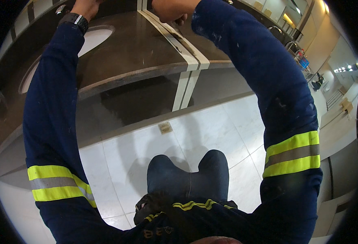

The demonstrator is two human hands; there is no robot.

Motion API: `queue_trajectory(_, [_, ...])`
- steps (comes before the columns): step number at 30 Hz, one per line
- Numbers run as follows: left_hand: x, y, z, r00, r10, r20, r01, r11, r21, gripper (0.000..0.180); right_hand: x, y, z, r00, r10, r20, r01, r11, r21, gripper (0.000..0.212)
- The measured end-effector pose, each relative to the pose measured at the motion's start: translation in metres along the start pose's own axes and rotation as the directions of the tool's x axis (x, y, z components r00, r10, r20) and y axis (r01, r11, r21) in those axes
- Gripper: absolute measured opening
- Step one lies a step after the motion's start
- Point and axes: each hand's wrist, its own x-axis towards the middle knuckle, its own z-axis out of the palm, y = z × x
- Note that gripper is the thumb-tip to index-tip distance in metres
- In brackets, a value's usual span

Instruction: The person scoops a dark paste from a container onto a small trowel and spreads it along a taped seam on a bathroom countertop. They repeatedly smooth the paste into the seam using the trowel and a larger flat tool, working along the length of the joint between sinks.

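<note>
Both my arms reach forward over a dark brown countertop (134, 49). Two pale strips of masking tape (173, 40) run side by side across it and fold down over its front edge, with a dark line between them. My right hand (171, 10) is close by the tape's far part, its fingers curled inward; whatever they hold is hidden. At the top edge, my left hand (87, 8) is cut off by the picture, so its fingers do not show. A dark watch (74, 20) circles that wrist, above a white oval basin (95, 40).
Chrome taps (61, 9) stand behind the basin. A mirror (286, 10) rises at the back right. Beneath the counter, white floor tiles (211, 126) hold a small square drain (165, 128). Farther right, a blue and red item (303, 61) lies on the counter.
</note>
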Motion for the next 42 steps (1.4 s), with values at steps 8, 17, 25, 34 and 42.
queue_trajectory(8, [-0.054, -0.023, 0.114, 0.977, 0.111, -0.183, -0.049, 0.949, 0.313, 0.026, -0.022, -0.002, 0.008, 0.996, 0.058, 0.063, -0.057, 0.998, -0.021, 0.035])
queue_trajectory(17, [-0.066, -0.008, 0.121, 0.966, 0.175, -0.189, -0.095, 0.923, 0.373, 0.025, -0.004, -0.015, 0.004, 0.993, 0.004, 0.118, 0.006, 0.997, -0.08, 0.035])
queue_trajectory(25, [-0.071, 0.009, 0.123, 0.967, 0.176, -0.182, -0.092, 0.915, 0.393, 0.023, -0.006, -0.026, -0.006, 0.997, -0.061, 0.048, 0.065, 0.995, -0.082, 0.032])
queue_trajectory(34, [-0.076, -0.007, 0.14, 0.949, 0.155, -0.274, -0.045, 0.929, 0.368, 0.025, -0.03, -0.019, -0.022, 0.999, -0.043, -0.008, 0.042, 0.986, -0.162, 0.031])
queue_trajectory(42, [-0.074, -0.006, 0.138, 0.974, 0.138, -0.181, -0.055, 0.913, 0.404, 0.025, -0.05, -0.024, -0.019, 0.989, 0.069, 0.13, -0.048, 0.986, -0.159, 0.033])
